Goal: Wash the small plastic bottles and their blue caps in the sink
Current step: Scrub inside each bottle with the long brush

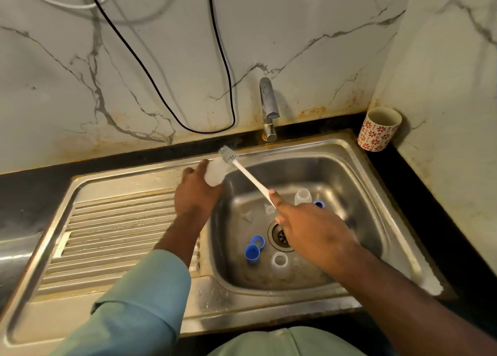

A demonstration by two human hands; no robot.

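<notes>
A small bottle (215, 173) is gripped by the left hand (195, 191) at 10 o'clock, brush (243, 171) pinched by the right hand (309, 229); probably light, wet-slippery, best held round the body

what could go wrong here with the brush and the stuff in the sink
1. The white long-handled brush has its head outside the small translucent plastic bottle that the left hand grips; the right hand could miss the mouth.
2. Two blue plastic caps lie beside the open drain; running water may push them onto it.
</notes>
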